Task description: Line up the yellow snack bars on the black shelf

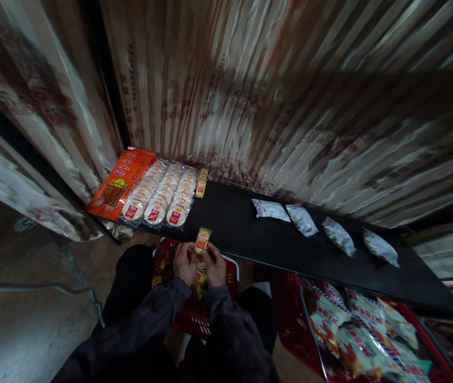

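Head view: black shelf (230,218) spans left to right; red basket (188,319) lies below its near edge.
Forearms: reach from the near side, angled so the hands almost meet over the basket.
Hands: left hand (185,263) and right hand (215,264), fingers clamped on the packet (203,239) from either side.
Packet: yellow, by the shelf's near edge, label showing.
Grip: light edge pressure probably suits; squeezing could crush it.

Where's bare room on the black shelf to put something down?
Between the small yellow packs and the leftmost silver packet, and right of the rightmost silver packet. The shelf's left end is crowded: orange bag, round wrapped snacks.
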Demonstrator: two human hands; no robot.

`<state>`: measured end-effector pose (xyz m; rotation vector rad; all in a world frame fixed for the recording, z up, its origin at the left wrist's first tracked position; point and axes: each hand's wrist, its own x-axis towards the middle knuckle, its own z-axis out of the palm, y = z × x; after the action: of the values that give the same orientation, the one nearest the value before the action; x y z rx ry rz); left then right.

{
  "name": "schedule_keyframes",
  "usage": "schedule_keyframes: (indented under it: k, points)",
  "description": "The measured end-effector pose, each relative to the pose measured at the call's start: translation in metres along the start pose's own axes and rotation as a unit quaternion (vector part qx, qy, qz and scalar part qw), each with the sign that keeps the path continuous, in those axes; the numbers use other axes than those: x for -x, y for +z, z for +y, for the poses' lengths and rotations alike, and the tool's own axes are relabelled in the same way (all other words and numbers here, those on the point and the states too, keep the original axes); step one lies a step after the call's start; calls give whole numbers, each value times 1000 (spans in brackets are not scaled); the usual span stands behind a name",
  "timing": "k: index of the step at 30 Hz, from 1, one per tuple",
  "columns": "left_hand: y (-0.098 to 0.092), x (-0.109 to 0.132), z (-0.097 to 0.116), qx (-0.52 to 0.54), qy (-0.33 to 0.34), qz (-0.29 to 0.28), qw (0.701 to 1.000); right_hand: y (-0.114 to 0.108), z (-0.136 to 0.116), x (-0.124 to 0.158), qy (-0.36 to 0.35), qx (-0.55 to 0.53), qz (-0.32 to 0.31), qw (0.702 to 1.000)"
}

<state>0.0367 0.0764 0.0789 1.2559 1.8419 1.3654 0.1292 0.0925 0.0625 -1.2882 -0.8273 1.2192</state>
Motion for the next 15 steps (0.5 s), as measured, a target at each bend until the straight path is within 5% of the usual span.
schedule_keyframes:
  k: [15]
  points:
    - [9,-33,22,22,-32,-16,999,13,-27,-36,-45,100,-12,994]
